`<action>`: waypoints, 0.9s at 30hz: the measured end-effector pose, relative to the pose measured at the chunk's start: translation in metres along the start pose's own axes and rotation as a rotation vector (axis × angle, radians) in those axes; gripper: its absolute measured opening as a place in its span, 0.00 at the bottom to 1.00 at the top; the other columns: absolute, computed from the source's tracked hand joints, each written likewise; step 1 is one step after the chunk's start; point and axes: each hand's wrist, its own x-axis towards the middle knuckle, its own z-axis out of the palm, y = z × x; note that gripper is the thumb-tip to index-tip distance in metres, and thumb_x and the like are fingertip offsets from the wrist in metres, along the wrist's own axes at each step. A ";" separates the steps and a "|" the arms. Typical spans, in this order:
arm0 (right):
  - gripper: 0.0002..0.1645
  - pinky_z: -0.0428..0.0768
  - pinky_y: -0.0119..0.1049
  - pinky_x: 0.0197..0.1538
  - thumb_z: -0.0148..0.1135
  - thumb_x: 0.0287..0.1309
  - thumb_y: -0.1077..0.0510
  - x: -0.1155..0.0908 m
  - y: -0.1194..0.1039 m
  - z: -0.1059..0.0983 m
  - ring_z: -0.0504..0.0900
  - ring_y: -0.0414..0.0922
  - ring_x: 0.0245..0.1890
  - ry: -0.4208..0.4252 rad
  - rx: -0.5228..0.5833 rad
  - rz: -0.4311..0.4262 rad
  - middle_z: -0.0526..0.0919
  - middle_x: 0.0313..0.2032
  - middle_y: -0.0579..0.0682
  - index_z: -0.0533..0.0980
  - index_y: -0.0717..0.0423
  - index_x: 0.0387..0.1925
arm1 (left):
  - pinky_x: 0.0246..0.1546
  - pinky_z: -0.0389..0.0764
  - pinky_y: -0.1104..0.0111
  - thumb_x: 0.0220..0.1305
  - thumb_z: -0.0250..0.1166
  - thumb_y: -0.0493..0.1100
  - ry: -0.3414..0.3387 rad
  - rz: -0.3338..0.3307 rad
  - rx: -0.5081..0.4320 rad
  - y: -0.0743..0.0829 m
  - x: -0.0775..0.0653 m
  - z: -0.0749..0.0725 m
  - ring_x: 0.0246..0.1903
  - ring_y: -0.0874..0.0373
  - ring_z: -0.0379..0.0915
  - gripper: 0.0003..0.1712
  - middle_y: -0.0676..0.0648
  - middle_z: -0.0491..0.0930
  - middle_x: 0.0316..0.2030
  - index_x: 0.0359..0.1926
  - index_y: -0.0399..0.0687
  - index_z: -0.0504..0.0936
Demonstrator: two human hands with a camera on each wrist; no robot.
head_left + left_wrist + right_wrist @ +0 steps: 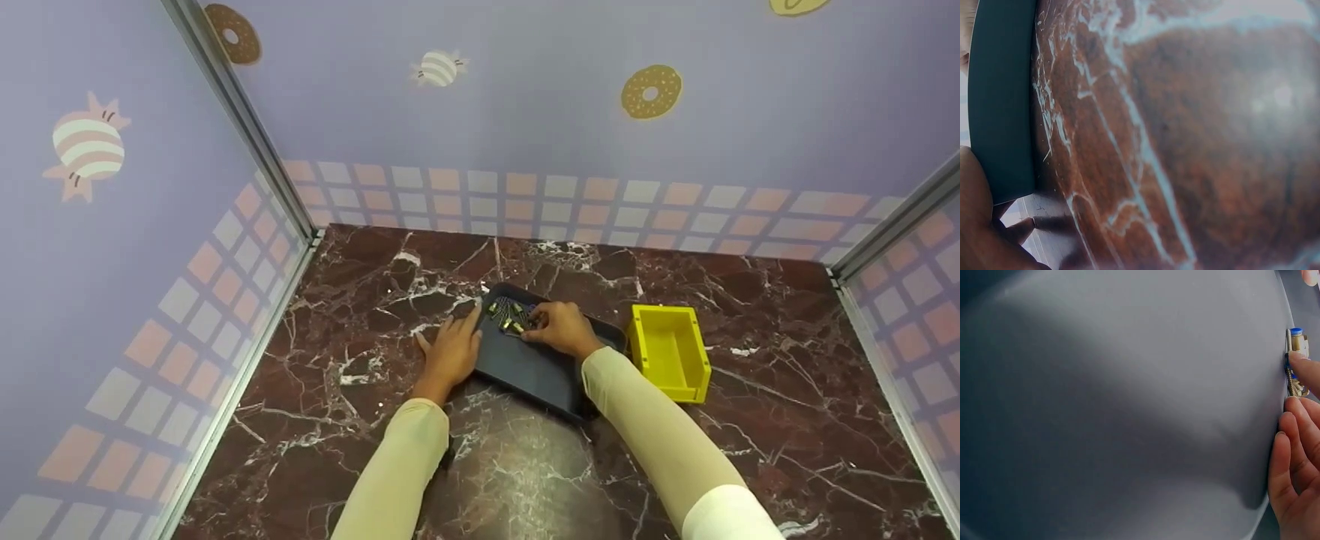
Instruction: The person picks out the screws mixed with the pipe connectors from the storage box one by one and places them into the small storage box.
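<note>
A shallow black tray (517, 364) lies at an angle on the marbled surface. Near its far left corner is a pile of long screws (504, 307) and small brass fittings (514, 325), one showing a blue end in the right wrist view. My left hand (452, 349) rests at the tray's left side, fingers extended along the rim. Over the pile, my right hand (561, 328) has its thumb and fingers bent down among the parts. In the right wrist view those fingers (1297, 464) surround the fittings (1297, 343); whether they pinch one I cannot tell.
A yellow open-front bin (670, 354) stands just right of the tray, close to the right forearm. Patterned panels (480, 135) wall in the back and both sides of the dark red marbled surface (360, 375).
</note>
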 end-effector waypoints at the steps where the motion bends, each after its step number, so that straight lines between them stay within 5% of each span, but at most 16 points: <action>1: 0.24 0.85 0.46 0.43 0.82 0.48 0.42 0.000 0.000 0.000 0.86 0.45 0.35 0.000 -0.003 0.000 0.89 0.34 0.47 0.87 0.48 0.45 | 0.67 0.39 0.21 0.81 0.48 0.55 -0.003 0.001 0.004 0.000 0.000 0.000 0.77 0.45 0.57 0.31 0.51 0.72 0.71 0.80 0.72 0.55; 27: 0.18 0.79 0.39 0.35 0.80 0.51 0.44 -0.001 0.005 -0.002 0.81 0.41 0.30 -0.040 0.011 -0.040 0.85 0.31 0.45 0.85 0.47 0.40 | 0.68 0.36 0.22 0.81 0.47 0.58 -0.023 -0.010 -0.012 -0.001 0.001 0.002 0.78 0.48 0.55 0.32 0.54 0.71 0.72 0.80 0.77 0.51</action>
